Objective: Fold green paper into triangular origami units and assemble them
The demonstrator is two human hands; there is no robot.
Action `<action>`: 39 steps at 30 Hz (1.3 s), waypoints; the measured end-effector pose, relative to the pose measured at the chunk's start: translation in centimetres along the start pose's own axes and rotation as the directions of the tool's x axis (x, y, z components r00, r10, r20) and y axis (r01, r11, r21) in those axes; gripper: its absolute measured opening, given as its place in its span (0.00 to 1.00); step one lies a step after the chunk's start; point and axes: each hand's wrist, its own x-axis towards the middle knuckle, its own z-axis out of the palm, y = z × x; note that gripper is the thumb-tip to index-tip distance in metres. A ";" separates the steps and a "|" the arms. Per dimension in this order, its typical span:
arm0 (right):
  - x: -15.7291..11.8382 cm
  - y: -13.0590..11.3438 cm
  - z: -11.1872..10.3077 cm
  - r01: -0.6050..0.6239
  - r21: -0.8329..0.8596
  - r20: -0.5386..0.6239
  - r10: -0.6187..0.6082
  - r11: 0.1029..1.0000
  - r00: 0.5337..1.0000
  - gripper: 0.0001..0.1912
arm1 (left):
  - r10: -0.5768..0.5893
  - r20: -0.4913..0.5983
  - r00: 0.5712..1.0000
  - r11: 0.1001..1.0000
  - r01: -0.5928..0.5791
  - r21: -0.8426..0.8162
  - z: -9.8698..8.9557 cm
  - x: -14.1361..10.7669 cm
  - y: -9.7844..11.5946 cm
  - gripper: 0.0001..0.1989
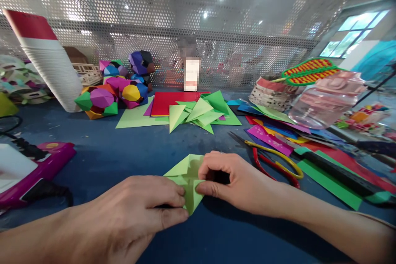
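A light green sheet of folded paper (192, 167) lies on the blue table in front of me, with creases and flaps showing. My left hand (148, 202) holds its left side, the fingers pressed together over the paper and the thumb along the near edge. On the right side, my right hand (224, 177) pinches a small flap between thumb and curled fingers. Part of the paper is hidden under both hands. Beyond them, folded green paper pieces (202, 112) lie in a loose pile on flat coloured sheets.
Scissors (272, 159) and a black-green bar (337, 173) lie right, beside coloured papers and a pink bottle (321, 103). A purple power strip (46, 169) is left. Stacked paper cups (49, 62) and paper balls (102, 99) stand behind, before a perforated metal screen (154, 8).
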 end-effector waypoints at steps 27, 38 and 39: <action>0.1 -0.7 1.5 -0.121 -0.229 -0.088 0.103 0.966 0.991 0.09 | -0.064 -0.011 0.998 0.980 0.065 0.189 0.2 0.6 1.0 0.14; -0.1 1.1 0.6 -0.151 -0.265 -0.134 0.118 0.952 0.984 0.12 | -0.069 -0.037 0.997 0.982 0.075 0.176 0.7 0.2 1.0 0.14; -0.2 1.3 0.5 -0.149 -0.275 -0.138 0.115 0.950 0.984 0.12 | -0.064 -0.041 0.997 0.982 0.070 0.176 0.7 0.1 0.9 0.15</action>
